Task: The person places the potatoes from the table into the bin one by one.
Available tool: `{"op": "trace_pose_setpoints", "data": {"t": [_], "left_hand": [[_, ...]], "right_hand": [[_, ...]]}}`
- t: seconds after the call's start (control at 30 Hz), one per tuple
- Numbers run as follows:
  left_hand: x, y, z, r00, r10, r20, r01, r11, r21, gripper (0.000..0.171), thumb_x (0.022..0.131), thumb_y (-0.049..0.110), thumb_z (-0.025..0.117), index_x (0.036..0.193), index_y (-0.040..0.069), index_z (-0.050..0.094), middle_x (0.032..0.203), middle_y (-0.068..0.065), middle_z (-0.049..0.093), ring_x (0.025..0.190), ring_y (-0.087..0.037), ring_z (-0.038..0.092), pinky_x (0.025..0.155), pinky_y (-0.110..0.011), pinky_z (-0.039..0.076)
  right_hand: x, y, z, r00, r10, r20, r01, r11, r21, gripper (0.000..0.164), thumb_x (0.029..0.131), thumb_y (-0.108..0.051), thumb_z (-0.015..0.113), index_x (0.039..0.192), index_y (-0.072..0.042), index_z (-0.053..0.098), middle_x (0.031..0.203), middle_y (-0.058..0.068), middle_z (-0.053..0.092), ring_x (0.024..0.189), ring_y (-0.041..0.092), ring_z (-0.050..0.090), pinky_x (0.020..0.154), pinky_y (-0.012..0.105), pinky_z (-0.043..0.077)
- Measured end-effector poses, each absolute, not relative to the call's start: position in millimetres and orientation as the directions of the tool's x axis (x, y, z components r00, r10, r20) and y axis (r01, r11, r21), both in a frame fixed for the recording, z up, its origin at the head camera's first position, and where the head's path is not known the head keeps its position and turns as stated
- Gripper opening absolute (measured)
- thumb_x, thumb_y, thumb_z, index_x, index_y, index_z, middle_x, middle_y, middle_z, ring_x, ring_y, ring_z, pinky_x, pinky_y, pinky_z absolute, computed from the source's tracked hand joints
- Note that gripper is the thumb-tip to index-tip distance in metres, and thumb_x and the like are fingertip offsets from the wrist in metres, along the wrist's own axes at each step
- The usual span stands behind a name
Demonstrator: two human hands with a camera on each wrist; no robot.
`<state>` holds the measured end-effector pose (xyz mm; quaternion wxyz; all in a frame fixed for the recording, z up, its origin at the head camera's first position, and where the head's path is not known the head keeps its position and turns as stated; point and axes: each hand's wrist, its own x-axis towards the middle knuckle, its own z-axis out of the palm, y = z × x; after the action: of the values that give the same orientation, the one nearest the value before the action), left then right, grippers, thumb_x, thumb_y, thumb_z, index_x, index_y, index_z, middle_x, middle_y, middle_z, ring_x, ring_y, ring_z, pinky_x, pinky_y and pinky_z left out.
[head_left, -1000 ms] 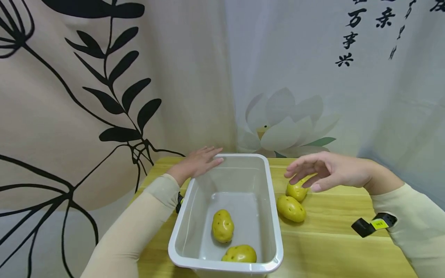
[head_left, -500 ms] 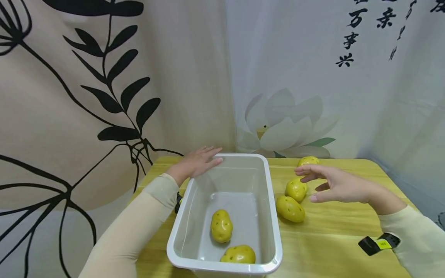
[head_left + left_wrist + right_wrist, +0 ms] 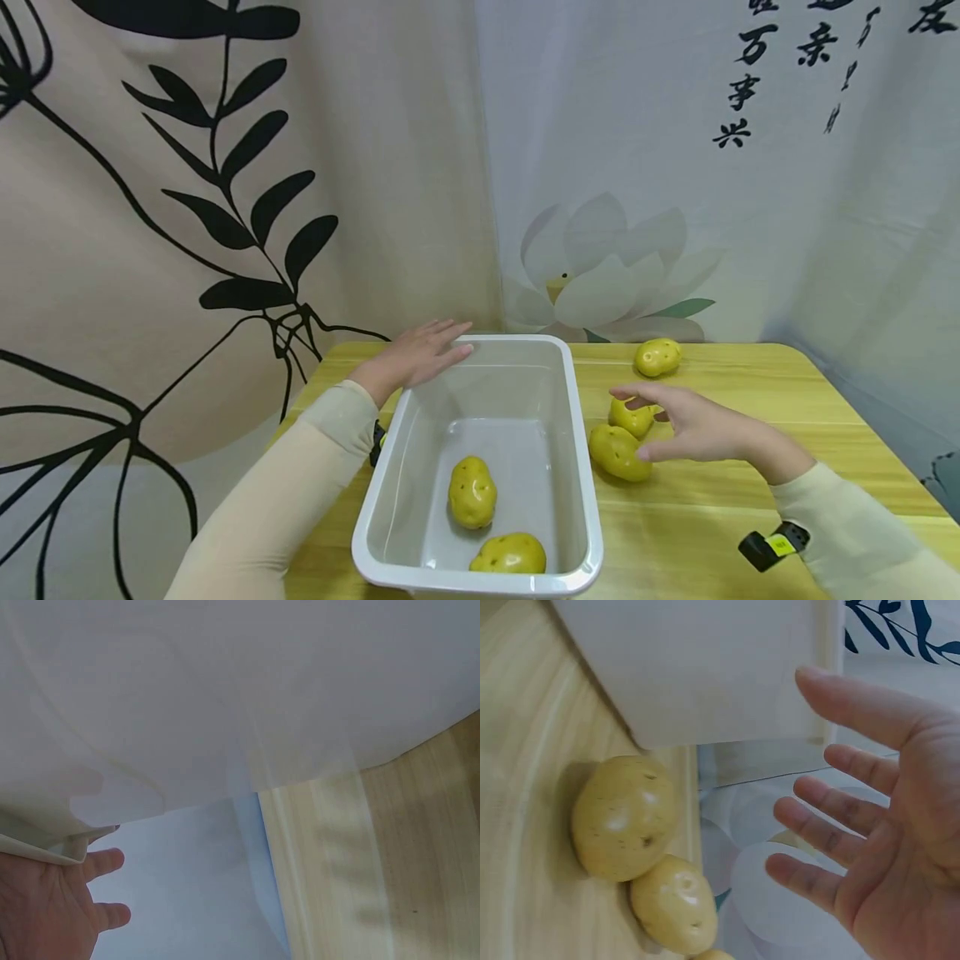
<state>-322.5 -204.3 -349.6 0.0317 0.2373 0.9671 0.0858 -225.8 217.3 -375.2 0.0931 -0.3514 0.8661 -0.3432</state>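
Observation:
My left hand (image 3: 411, 357) rests on the far left corner of the white plastic bin (image 3: 588, 500), its fingers fairly straight across the rim. Inside the bin lie two yellow potatoes, one near the middle (image 3: 472, 492) and one by the near wall (image 3: 510, 553). Right of the bin, my right hand (image 3: 693, 423) hovers with fingers spread and nothing in its grasp. Just below and beside it are two touching potatoes, a nearer one (image 3: 625, 819) and a farther one (image 3: 673, 904). In the head view the right hand partly covers the farther one.
Another potato (image 3: 657, 357) sits at the back edge of the wooden table (image 3: 697, 533). A printed curtain (image 3: 420, 167) hangs right behind the table. The bin takes up the left and middle of the tabletop.
My right hand first drew back to the right and down, then came left and lower over the two potatoes, uncovering the one at the back edge. My left hand stays on the rim.

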Motion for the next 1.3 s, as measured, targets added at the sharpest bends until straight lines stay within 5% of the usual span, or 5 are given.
{"op": "trace_pose_setpoints", "data": {"t": [0.9,1.3], "left_hand": [[-320,-203,-348,-0.889,0.457,-0.030,0.442,0.873,0.208,0.069,0.095,0.068,0.021,0.154,0.032,0.022,0.159,-0.004,0.019,0.146,-0.029,0.011,0.114,-0.055,0.011],[-322,-204,-349,-0.886,0.463,-0.020,0.451,0.871,0.198,0.069,0.095,0.069,0.019,0.154,0.033,0.021,0.159,-0.004,0.020,0.146,-0.029,0.013,0.114,-0.055,0.012]], "right_hand": [[-244,205,-436,-0.741,-0.663,0.111,-0.586,0.556,-0.589,0.073,0.079,-0.028,0.080,0.141,-0.009,0.045,0.139,0.004,0.049,0.128,0.029,0.044,0.102,0.053,0.037],[-245,204,-457,-0.752,-0.650,0.109,-0.586,0.583,-0.563,0.074,0.078,-0.040,0.079,0.138,-0.010,0.048,0.140,0.010,0.048,0.129,0.036,0.042,0.103,0.057,0.033]]}}
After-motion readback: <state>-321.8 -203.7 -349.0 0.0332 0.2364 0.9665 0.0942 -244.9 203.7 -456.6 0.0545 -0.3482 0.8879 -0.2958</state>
